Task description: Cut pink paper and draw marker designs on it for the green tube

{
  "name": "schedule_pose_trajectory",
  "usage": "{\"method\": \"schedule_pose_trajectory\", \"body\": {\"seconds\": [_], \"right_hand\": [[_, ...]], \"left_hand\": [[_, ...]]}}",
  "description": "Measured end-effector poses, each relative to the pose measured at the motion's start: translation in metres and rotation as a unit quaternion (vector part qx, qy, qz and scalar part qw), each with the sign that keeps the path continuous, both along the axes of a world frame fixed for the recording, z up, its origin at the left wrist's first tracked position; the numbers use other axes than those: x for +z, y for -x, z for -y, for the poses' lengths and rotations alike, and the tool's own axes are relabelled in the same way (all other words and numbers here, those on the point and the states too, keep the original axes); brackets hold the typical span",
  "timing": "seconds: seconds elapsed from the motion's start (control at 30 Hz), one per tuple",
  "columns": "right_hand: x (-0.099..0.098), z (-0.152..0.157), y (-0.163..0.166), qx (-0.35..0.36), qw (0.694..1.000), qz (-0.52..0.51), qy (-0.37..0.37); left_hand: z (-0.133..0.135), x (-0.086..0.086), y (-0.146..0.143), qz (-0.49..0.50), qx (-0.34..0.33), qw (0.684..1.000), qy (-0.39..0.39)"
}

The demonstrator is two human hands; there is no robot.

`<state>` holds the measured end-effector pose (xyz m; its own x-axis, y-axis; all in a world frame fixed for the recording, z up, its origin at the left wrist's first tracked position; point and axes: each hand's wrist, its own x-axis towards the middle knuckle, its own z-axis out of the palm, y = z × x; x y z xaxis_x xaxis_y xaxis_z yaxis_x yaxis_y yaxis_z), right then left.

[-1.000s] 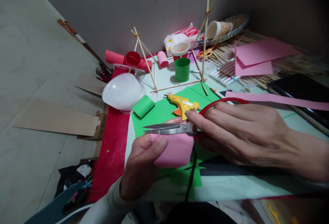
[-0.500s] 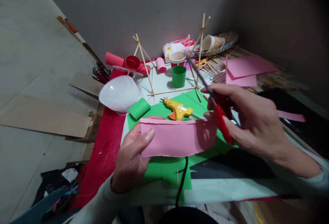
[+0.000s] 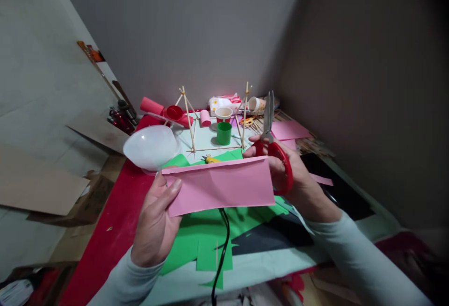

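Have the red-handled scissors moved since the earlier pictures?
Yes, up and rightward against the stick frame. A second ago the scissors pointed left, below it in view; now they point up, just right of it.

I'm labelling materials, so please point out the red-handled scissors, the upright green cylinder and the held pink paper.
Red-handled scissors (image 3: 267, 136): head view, at the pivot.
Upright green cylinder (image 3: 224, 135): head view, on its outer wall.
Held pink paper (image 3: 220, 186): head view, middle of its broad face.
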<state>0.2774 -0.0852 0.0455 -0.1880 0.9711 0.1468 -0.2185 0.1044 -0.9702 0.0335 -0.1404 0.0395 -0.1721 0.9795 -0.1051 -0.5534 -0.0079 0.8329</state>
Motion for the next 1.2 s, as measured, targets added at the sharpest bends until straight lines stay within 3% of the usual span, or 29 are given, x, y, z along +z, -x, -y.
{"method": "schedule_pose_trajectory", "body": {"seconds": [0.1, 0.3, 0.4, 0.5, 0.57, 0.67, 0.87, 0.93, 1.03, 1.1, 1.2], "right_hand": [[0.004, 0.005, 0.003, -0.026, 0.999, -0.018, -0.016], [0.017, 0.010, -0.002, -0.079, 0.987, 0.128, -0.060], [0.023, 0.000, -0.016, -0.022, 0.987, 0.133, -0.085], [0.031, -0.012, -0.027, 0.065, 0.985, 0.116, -0.111], [0.037, -0.018, -0.028, 0.134, 0.979, 0.099, -0.114], [0.044, -0.023, -0.020, 0.215, 0.967, 0.075, -0.114], [0.051, -0.034, -0.001, 0.255, 0.952, 0.076, -0.154], [0.053, -0.040, 0.005, 0.222, 0.956, 0.086, -0.172], [0.053, -0.044, 0.009, 0.070, 0.969, 0.095, -0.217], [0.050, -0.041, 0.008, -0.039, 0.961, 0.120, -0.244], [0.039, -0.026, 0.003, -0.098, 0.938, 0.204, -0.262]], "left_hand": [[0.003, -0.001, -0.007, -0.002, 0.009, 1.000, -0.012], [0.018, 0.001, -0.007, -0.008, -0.007, 1.000, -0.022], [0.024, 0.010, 0.006, -0.013, -0.066, 0.997, -0.047], [0.020, 0.024, 0.014, -0.119, -0.111, 0.985, -0.052], [0.013, 0.032, 0.010, -0.234, -0.153, 0.960, -0.022], [0.002, 0.039, -0.004, -0.326, -0.209, 0.921, -0.043], [-0.002, 0.034, -0.021, -0.277, -0.267, 0.923, -0.027], [-0.003, 0.030, -0.022, -0.250, -0.265, 0.931, -0.008], [-0.008, 0.024, -0.023, -0.207, -0.221, 0.953, 0.005], [-0.012, 0.020, -0.024, -0.182, -0.184, 0.966, 0.002], [-0.018, 0.014, -0.024, -0.158, -0.135, 0.978, -0.024]]}}
